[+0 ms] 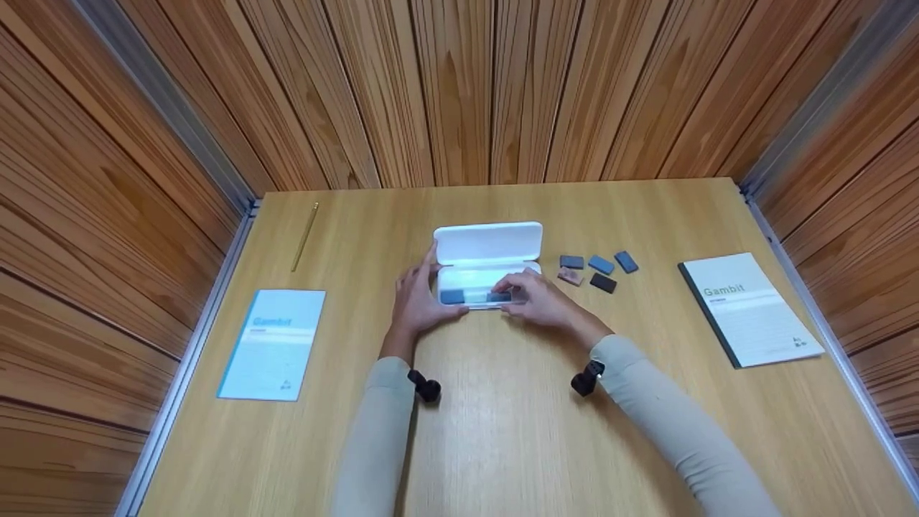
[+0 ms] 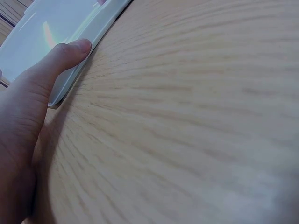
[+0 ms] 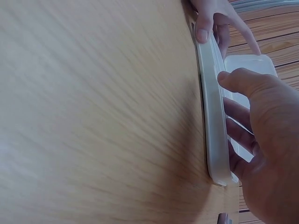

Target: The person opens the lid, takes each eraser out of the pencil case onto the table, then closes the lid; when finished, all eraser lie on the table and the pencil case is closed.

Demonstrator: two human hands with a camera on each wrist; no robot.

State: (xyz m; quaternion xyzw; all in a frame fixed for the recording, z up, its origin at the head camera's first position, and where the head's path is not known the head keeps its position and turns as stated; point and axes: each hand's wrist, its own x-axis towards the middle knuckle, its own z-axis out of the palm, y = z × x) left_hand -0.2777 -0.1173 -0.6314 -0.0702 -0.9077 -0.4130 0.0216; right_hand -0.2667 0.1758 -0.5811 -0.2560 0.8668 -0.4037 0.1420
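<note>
Head view: the white case (image 1: 482, 277) lies toward the desk's (image 1: 502, 438) far edge, between the hands. The left hand (image 1: 418, 296) grasps its left end; the right hand (image 1: 537, 298) reaches into its right end, fingers over a block (image 1: 500, 296), though I cannot tell whether they pinch it. The work looks part done: that block and a second block (image 1: 452, 296) are inside, while five loose blocks (image 1: 602, 265) lie toward the desk's far right corner and the lid (image 1: 488, 244) stands raised.

Left wrist view: the thumb rests on the case's near rim.

Right wrist view: the right fingers reach inside the case, the thumb apart from them.
</note>
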